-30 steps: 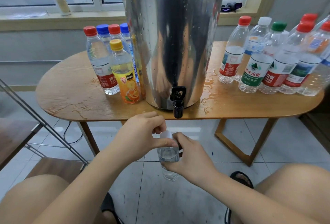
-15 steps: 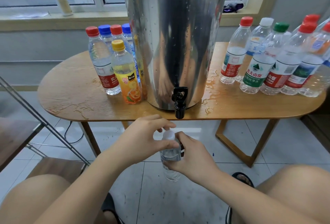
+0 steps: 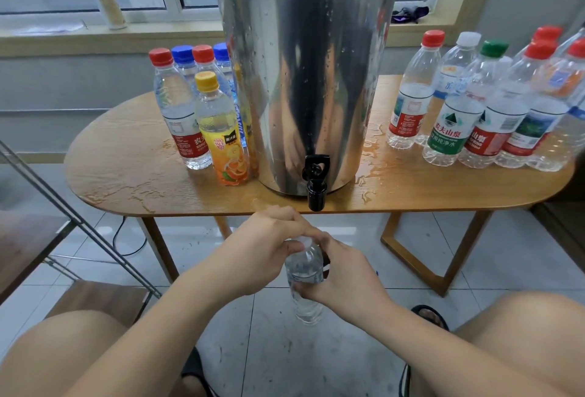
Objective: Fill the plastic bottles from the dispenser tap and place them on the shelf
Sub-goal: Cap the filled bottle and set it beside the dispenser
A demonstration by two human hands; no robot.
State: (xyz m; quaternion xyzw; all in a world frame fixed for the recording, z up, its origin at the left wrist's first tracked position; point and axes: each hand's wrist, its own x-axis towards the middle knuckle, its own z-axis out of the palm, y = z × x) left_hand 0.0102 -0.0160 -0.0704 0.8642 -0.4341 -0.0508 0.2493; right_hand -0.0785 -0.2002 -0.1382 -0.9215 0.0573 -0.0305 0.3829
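Observation:
A clear plastic bottle (image 3: 305,282) full of water hangs below the table edge, under the black tap (image 3: 316,186) of the steel dispenser (image 3: 304,73). My right hand (image 3: 340,273) grips the bottle's body. My left hand (image 3: 269,247) pinches the white cap (image 3: 302,241) on the bottle's neck from above. No water runs from the tap.
A wet wooden table (image 3: 126,171) bears capped bottles: a group at the left (image 3: 183,105) with a yellow-capped juice bottle (image 3: 221,130), and several at the right (image 3: 474,105). A metal-framed shelf with wooden boards (image 3: 28,244) stands at the left. My knees and sandalled feet are below.
The bottle has come slightly lower and nearer to me. My left hand has closed down over the cap, which is now mostly covered by its fingers.

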